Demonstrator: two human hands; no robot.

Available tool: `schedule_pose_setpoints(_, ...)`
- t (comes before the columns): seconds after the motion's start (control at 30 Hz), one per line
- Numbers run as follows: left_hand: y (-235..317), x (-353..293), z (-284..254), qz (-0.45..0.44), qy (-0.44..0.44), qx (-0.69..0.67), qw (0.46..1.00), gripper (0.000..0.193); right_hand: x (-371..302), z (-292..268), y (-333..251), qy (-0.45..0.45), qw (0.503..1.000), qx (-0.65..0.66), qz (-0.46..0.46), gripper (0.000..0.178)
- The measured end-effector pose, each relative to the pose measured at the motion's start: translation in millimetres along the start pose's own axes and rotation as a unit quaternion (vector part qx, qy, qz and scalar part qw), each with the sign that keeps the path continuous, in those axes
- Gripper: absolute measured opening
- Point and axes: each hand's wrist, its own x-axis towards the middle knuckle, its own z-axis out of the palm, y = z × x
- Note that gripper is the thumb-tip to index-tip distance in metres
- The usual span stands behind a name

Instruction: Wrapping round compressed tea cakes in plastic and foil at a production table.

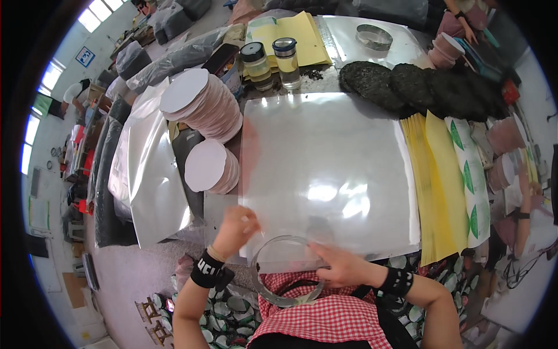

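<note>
While my left hand (233, 228) pinches the near-left corner of the clear plastic sheet (328, 174), probably to keep it flat, my right hand (342, 264) lies on the metal ring (285, 299) at the near edge, fingers loosely curled over its rim. Round white discs (200, 102) are stacked just left, yellow papers (439, 186) on the right and dark pressed cakes (407, 84) far right, all within reach.

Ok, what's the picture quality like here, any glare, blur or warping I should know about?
Head view: bright glare patches on the shiny sheet wash out its surface; the left hand is motion-blurred, while the right hand on the metal ring is sharper; fisheye bends the table edges toward the dark circular rim; the windows at upper left are blown out.
</note>
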Motion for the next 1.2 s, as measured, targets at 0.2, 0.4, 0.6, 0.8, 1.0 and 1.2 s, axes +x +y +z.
schedule_pose_setpoints(0.2,36,-19,-8,0.138,-0.117,0.074,0.981,0.011,0,-26,74,0.181,0.947,-0.061,0.256,0.05)
schedule_pose_setpoints(0.4,-3,5,-22,0.025,0.003,0.143,0.989,0.016,-31,3,67,0.192,0.932,-0.115,0.284,0.056)
schedule_pose_setpoints(0.6,-70,20,-29,-0.093,0.199,0.386,0.896,0.023,-114,-38,-38,-0.113,0.983,0.003,0.142,0.025)
schedule_pose_setpoints(0.8,-58,30,-28,-0.058,0.207,0.378,0.901,0.02,-46,-219,206,0.172,0.824,-0.474,0.257,0.057)
schedule_pose_setpoints(1.0,-39,32,-66,-0.101,0.165,0.266,0.944,0.017,49,-248,314,0.094,0.831,-0.427,0.345,0.062)
schedule_pose_setpoints(1.2,67,104,-11,0.181,0.247,0.164,0.938,0.017,36,-252,321,0.291,0.875,-0.257,0.29,0.034)
